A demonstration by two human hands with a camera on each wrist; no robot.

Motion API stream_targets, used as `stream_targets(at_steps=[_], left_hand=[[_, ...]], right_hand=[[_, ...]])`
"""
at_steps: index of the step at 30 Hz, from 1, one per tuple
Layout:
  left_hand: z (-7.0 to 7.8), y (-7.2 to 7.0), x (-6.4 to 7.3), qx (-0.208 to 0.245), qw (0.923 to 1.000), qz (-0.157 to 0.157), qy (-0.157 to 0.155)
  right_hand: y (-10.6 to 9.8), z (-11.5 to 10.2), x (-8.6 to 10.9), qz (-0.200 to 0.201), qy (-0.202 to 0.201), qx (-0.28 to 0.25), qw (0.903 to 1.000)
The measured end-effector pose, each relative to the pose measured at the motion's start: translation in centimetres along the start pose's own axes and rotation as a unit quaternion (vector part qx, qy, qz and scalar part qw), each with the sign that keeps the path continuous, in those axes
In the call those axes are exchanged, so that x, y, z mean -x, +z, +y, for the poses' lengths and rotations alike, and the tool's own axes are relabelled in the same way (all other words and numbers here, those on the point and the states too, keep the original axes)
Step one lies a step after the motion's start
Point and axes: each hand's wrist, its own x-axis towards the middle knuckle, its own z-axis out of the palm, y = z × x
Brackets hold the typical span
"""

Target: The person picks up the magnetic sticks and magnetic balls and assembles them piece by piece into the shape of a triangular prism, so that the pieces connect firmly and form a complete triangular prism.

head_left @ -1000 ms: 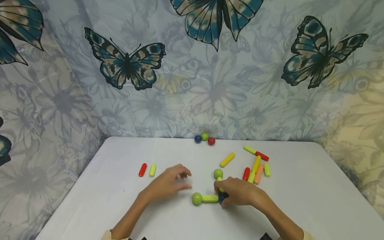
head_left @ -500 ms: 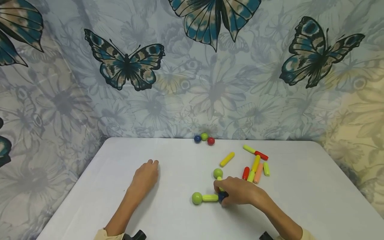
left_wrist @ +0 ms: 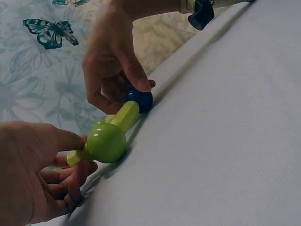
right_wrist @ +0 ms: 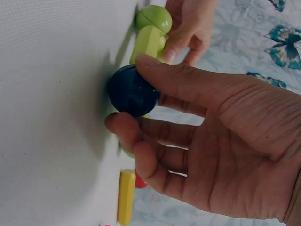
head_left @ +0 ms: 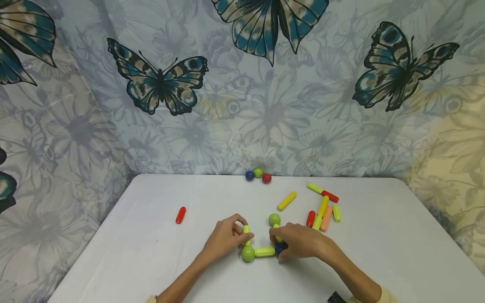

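My left hand [head_left: 225, 237] pinches a short lime-green stick [head_left: 247, 229] between thumb and fingers. The stick's near end meets a green ball [head_left: 248, 253]. From that ball a second lime stick [head_left: 264, 252] runs right to a dark blue ball [right_wrist: 134, 91]. My right hand [head_left: 303, 240] grips the blue ball with thumb and fingers, also seen in the left wrist view. A third lime stick [head_left: 276, 226], partly hidden by the right hand, leads from the blue ball back to another green ball [head_left: 274, 219]. These joined pieces form a U shape on the white table [head_left: 212, 277].
At the table's back edge sit a blue ball [head_left: 249, 175], a green ball [head_left: 258, 172] and a red ball [head_left: 267, 178]. A yellow stick [head_left: 286, 201] lies behind the joined pieces. Several loose sticks cluster at right, including an orange one [head_left: 326, 219]. One red stick [head_left: 180, 215] lies left.
My left hand reached left, picked up the lime stick beside the red one, and brought it to the left green ball. My right hand has stayed on the blue ball.
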Motion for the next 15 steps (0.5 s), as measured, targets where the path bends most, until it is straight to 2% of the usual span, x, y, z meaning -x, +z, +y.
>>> stream_targets(at_steps=[6, 11, 15], left_hand=[[-0.11, 0.29, 0.08, 0.018, 0.9997, 0.008, -0.015], [-0.09, 0.53, 0.10, 0.033, 0.9993, 0.008, -0.012], [-0.05, 1.05, 0.02, 0.031, 0.9993, 0.020, -0.010]], right_hand=[[-0.17, -0.02, 0.01, 0.000, 0.006, -0.013, 0.9999], [-0.38, 0.36, -0.02, 0.028, 0.045, -0.061, 0.9968], [-0.22, 0.81, -0.18, 0.039, 0.069, -0.058, 0.9951]])
